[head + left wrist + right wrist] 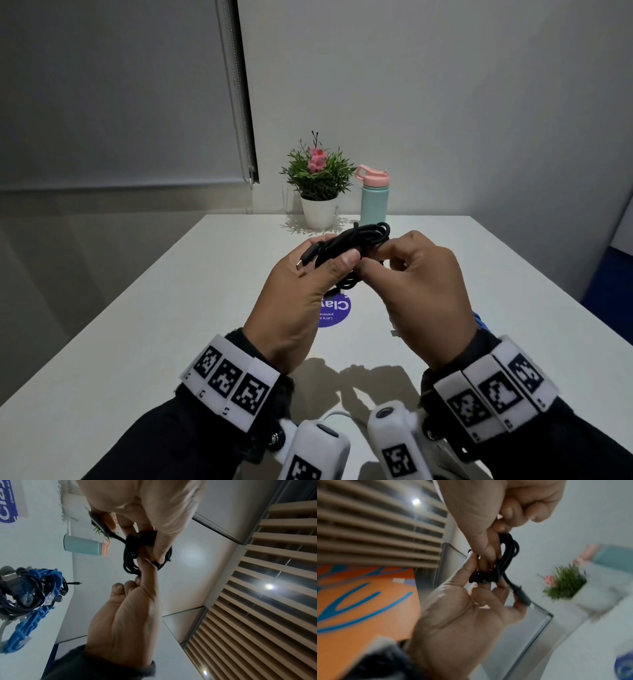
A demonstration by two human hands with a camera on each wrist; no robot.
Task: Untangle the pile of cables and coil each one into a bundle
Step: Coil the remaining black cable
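A black cable (356, 240) is gathered into a small coil and held above the table between both hands. My left hand (329, 263) grips the coil, thumb pressed over the strands, and a USB plug (303, 262) lies across its fingers. My right hand (380, 253) pinches the coil's right side. In the left wrist view the right hand's index finger (147, 568) reaches into the loops of the coil (130, 555). In the right wrist view both hands meet on the coil (508, 555). A tangled pile of blue and black cables (30, 588) lies on the table, mostly hidden behind my right wrist in the head view.
The white table (137, 342) carries a potted plant (318, 178) and a teal bottle with a pink lid (375, 195) at its far edge. A round purple sticker (337, 313) lies under my hands. A bit of blue cable (479, 320) shows by my right wrist.
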